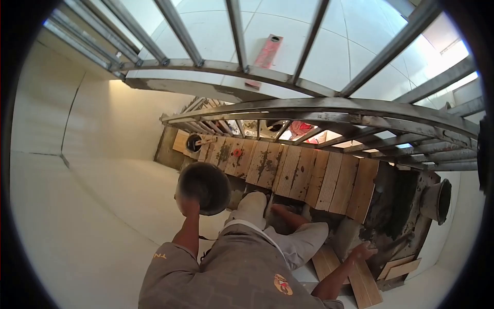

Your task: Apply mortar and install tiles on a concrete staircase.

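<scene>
My left hand (189,205) is at the near rim of a dark round bucket (216,186), which is tipped so its mouth faces me. The fingers look wrapped over the rim, though motion blurs them and the bucket's inside is too dark to make out. Off to the right, my right hand (363,251) is low beside the wet grey mortar (393,201) on a step, its fingers apart and holding nothing. Below that hand lie loose wood-look planks (366,283).
Wood-look treads (293,172) spotted with mortar descend leftward, with a small red ring (236,152) and a small dark bucket (194,143) on them. Metal railings (319,105) run along the far side. Another bucket (437,201) lies tipped at right. A red level (265,59) rests on the tiled landing.
</scene>
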`<action>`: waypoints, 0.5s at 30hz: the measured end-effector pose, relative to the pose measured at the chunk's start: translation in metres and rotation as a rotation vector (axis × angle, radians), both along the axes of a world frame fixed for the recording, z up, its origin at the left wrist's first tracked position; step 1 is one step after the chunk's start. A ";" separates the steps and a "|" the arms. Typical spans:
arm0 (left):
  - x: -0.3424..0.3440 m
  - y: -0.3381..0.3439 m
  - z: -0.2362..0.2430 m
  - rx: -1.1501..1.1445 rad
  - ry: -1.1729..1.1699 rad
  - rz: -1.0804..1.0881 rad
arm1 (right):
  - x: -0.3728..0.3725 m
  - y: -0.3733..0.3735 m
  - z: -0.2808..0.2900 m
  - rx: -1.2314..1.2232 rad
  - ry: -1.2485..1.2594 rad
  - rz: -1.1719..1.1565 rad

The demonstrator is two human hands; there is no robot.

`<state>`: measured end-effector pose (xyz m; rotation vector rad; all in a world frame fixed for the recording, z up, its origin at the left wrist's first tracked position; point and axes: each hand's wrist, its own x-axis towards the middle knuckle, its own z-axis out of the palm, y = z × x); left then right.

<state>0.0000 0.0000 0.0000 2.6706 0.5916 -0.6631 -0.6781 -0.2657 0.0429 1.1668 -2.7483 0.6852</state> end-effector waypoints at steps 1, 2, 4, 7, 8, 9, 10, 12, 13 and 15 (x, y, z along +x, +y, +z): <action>-0.022 0.005 -0.001 0.003 -0.032 -0.009 | -0.027 -0.008 0.021 -0.050 -0.037 0.102; -0.044 0.011 -0.003 0.006 -0.064 -0.019 | -0.051 -0.013 0.040 -0.098 -0.072 0.204; 0.049 0.083 -0.034 0.015 -0.201 0.000 | 0.042 0.023 -0.006 -0.087 -0.350 0.112; 0.013 0.107 -0.073 0.153 -0.369 -0.148 | 0.039 0.024 0.019 -0.124 -0.502 0.085; 0.009 0.111 -0.079 0.316 -0.523 -0.348 | 0.045 0.031 0.017 -0.146 -0.501 0.111; 0.010 0.110 -0.078 0.307 -0.510 -0.353 | 0.051 0.039 0.016 -0.151 -0.485 0.108; 0.016 0.108 -0.074 0.152 -0.235 -0.317 | 0.058 0.047 0.014 -0.117 -0.613 0.158; 0.038 0.140 -0.108 0.148 -0.126 -0.758 | 0.086 0.055 0.013 -0.054 -0.759 0.211; 0.052 0.188 -0.141 0.318 -0.278 -1.239 | 0.106 0.060 0.014 -0.025 -0.804 0.240; 0.066 0.186 -0.162 0.177 -0.181 -1.629 | 0.116 0.077 0.017 0.021 -0.806 0.267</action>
